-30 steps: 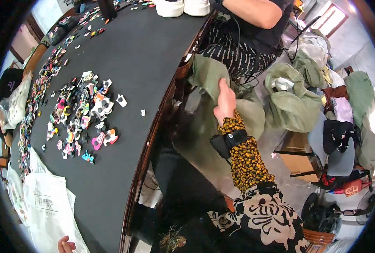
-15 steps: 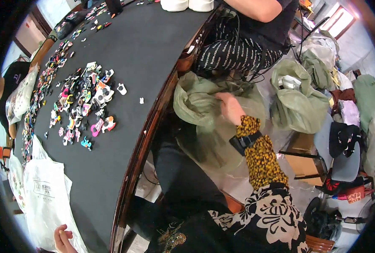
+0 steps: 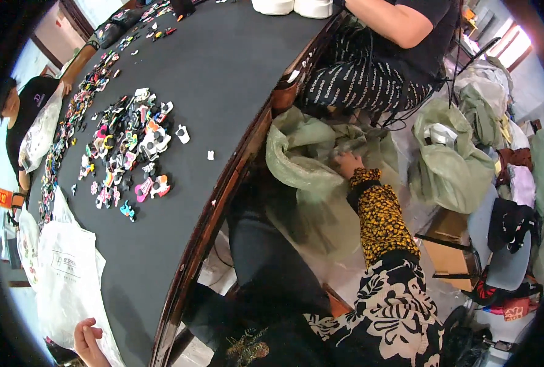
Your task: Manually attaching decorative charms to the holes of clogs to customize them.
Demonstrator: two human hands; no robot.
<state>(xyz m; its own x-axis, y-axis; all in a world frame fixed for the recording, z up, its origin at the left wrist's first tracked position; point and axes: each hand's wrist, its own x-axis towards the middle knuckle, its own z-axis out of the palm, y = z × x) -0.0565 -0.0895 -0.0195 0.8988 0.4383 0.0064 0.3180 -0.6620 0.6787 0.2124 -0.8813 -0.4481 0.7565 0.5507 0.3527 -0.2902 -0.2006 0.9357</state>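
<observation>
Head view: the right hand [image 3: 347,164] reaches down into the open mouth of a pale green sack [image 3: 296,160] beside the dark bench [image 3: 223,67]; its fingers are buried in the folds, so whether the grip is closed or apart cannot be told. The sack lies all around that grip. The left hand [image 3: 87,339] rests at a white plastic bag [image 3: 64,275], fingers loosely curled, clamped on nothing. Small colourful charms [image 3: 128,144] lie on the bench, well apart from both grips.

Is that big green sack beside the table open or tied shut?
Open. The green sack has its mouth rolled back into a wide rim, and the right hand reaches down inside. What it contains cannot be told.
</observation>
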